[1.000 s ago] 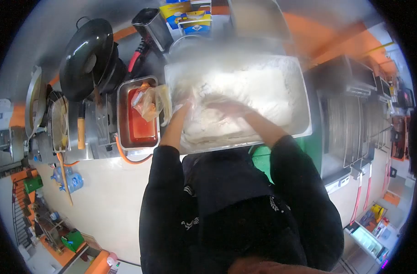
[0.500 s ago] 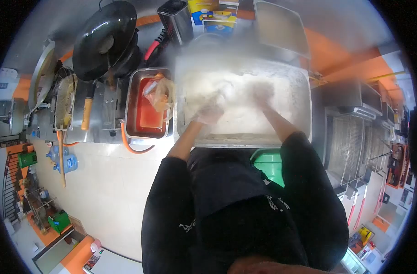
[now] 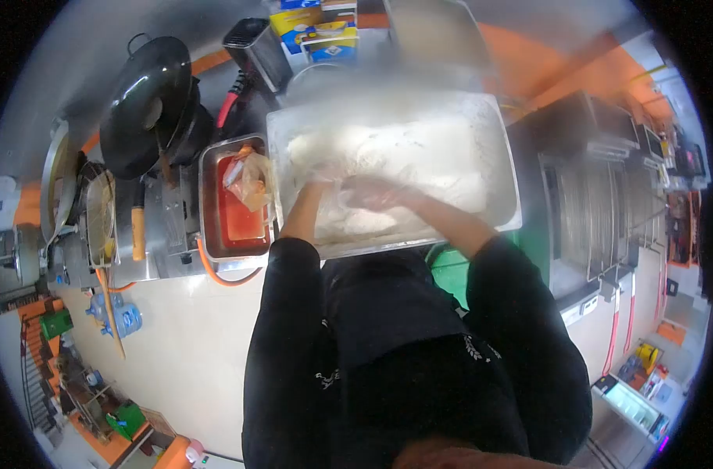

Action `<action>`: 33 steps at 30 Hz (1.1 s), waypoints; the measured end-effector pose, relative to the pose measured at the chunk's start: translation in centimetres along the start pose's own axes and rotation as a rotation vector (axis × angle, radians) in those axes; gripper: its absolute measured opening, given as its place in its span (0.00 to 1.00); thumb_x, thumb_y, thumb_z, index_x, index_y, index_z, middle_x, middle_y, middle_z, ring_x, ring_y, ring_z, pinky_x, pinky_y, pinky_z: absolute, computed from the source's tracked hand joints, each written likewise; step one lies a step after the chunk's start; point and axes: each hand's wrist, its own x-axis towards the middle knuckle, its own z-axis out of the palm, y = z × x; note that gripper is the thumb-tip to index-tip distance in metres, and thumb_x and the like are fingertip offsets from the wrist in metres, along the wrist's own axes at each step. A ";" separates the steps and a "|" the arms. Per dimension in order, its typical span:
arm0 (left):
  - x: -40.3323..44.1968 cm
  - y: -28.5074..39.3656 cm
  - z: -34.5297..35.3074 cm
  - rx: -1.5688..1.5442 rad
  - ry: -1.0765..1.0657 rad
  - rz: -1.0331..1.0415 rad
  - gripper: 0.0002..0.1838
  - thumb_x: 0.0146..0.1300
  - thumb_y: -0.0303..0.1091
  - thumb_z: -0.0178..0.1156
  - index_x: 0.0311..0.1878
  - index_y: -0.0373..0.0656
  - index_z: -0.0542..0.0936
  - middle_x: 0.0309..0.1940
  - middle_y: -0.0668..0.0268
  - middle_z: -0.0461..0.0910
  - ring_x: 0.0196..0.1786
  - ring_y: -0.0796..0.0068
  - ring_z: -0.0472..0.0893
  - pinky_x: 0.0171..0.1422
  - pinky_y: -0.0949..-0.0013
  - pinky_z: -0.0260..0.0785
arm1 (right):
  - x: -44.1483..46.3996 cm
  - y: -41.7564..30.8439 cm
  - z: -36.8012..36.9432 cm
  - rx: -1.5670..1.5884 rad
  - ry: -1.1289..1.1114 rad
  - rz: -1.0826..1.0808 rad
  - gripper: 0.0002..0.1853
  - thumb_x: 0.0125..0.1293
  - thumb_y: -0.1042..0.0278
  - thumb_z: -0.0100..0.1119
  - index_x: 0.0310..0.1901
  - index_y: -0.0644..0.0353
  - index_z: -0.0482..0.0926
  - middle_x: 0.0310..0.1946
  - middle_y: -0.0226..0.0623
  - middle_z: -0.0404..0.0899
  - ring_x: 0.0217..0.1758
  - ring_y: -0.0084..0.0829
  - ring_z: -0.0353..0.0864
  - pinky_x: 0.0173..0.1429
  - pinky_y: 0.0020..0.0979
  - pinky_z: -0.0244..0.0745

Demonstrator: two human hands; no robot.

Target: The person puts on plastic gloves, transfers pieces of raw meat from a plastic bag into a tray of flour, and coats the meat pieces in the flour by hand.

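Note:
A large metal tray [image 3: 493, 129] holds a thick bed of white powder [image 3: 442, 152] that looks like flour. Both hands are down in it, in what seem to be clear gloves. My left hand [image 3: 325, 173] is at the tray's left side, its fingers blurred against the powder. Just right of it, my right hand [image 3: 378, 192] reaches leftward across the front part, close to the left one. Whether the two hands touch is unclear. Motion smears the fingers of both, and anything beneath them is hidden. Whitish haze hangs over the tray's far edge.
Left of the tray stands a metal pan [image 3: 209, 187] with red liquid and a plastic bag [image 3: 251, 180]. Farther left are a black wok [image 3: 141, 102] and a wooden-handled tool [image 3: 139, 230]. Fryer baskets [image 3: 587, 203] hang at right. A green bin [image 3: 450, 270] sits below the tray.
My right hand has swept left from the tray's right half to beside my left hand. My left hand has shifted slightly left and up. The whole view has also turned a little.

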 end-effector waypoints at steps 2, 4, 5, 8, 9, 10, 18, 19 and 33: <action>-0.8 2.5 -0.6 -0.212 -0.146 0.039 0.25 0.69 0.48 0.43 0.63 0.43 0.69 0.57 0.56 0.75 0.64 0.60 0.69 0.69 0.55 0.58 | -2.2 2.3 -2.7 0.104 -0.045 0.185 0.16 0.67 0.54 0.50 0.47 0.51 0.81 0.48 0.43 0.79 0.51 0.44 0.77 0.62 0.41 0.69; -2.4 5.0 -2.8 -0.354 -0.258 0.042 0.28 0.69 0.50 0.44 0.65 0.43 0.67 0.57 0.54 0.75 0.65 0.59 0.68 0.69 0.57 0.58 | -5.1 10.8 -1.0 -0.018 -0.029 0.160 0.22 0.69 0.48 0.46 0.55 0.53 0.77 0.53 0.43 0.76 0.43 0.38 0.78 0.56 0.37 0.73; -3.8 5.8 -5.4 -0.374 -0.272 0.034 0.29 0.69 0.51 0.44 0.66 0.43 0.66 0.57 0.54 0.75 0.65 0.60 0.68 0.69 0.57 0.58 | -5.4 9.5 -1.8 0.092 -0.122 0.353 0.23 0.68 0.46 0.47 0.56 0.52 0.77 0.54 0.42 0.75 0.42 0.38 0.78 0.54 0.36 0.73; -6.9 6.5 -11.4 -0.378 -0.244 0.018 0.32 0.68 0.55 0.45 0.68 0.44 0.65 0.56 0.52 0.76 0.65 0.61 0.69 0.70 0.58 0.57 | -5.0 2.9 -4.4 0.550 -0.246 0.893 0.31 0.63 0.42 0.54 0.62 0.50 0.72 0.60 0.40 0.70 0.45 0.36 0.76 0.55 0.34 0.71; -6.5 5.2 -8.8 -0.391 -0.258 0.048 0.32 0.67 0.56 0.46 0.67 0.45 0.65 0.56 0.52 0.76 0.64 0.60 0.70 0.69 0.59 0.58 | -4.4 1.1 -4.6 0.531 -0.225 0.864 0.31 0.63 0.42 0.54 0.62 0.51 0.72 0.60 0.41 0.70 0.48 0.35 0.75 0.57 0.35 0.70; -6.1 4.0 -6.2 -0.406 -0.273 0.078 0.33 0.66 0.57 0.48 0.67 0.46 0.65 0.56 0.52 0.75 0.64 0.60 0.70 0.68 0.59 0.59 | -3.8 -1.4 -5.3 0.512 -0.204 0.833 0.31 0.63 0.42 0.54 0.62 0.51 0.72 0.61 0.41 0.69 0.50 0.35 0.74 0.59 0.35 0.68; -6.3 1.9 -5.7 -1.411 -0.164 -0.633 0.32 0.65 0.57 0.50 0.67 0.50 0.66 0.60 0.60 0.72 0.63 0.63 0.70 0.68 0.64 0.57 | -4.7 -0.9 -4.7 0.459 -0.173 0.389 0.33 0.60 0.44 0.58 0.63 0.54 0.70 0.62 0.42 0.69 0.62 0.37 0.68 0.65 0.36 0.62; -6.5 2.2 -6.2 -1.505 -0.158 -0.596 0.32 0.65 0.57 0.50 0.67 0.49 0.66 0.60 0.60 0.72 0.63 0.63 0.70 0.68 0.64 0.57 | -4.7 -1.0 -3.8 0.343 -0.307 0.418 0.33 0.59 0.44 0.59 0.62 0.55 0.70 0.61 0.43 0.69 0.62 0.37 0.69 0.64 0.37 0.62; -7.6 3.8 -10.3 -1.177 0.088 -0.450 0.24 0.65 0.45 0.54 0.57 0.39 0.75 0.51 0.63 0.77 0.51 0.71 0.75 0.57 0.68 0.66 | -4.6 2.3 -3.8 0.181 -0.079 0.626 0.42 0.49 0.51 0.71 0.61 0.70 0.67 0.53 0.57 0.74 0.57 0.47 0.73 0.62 0.40 0.66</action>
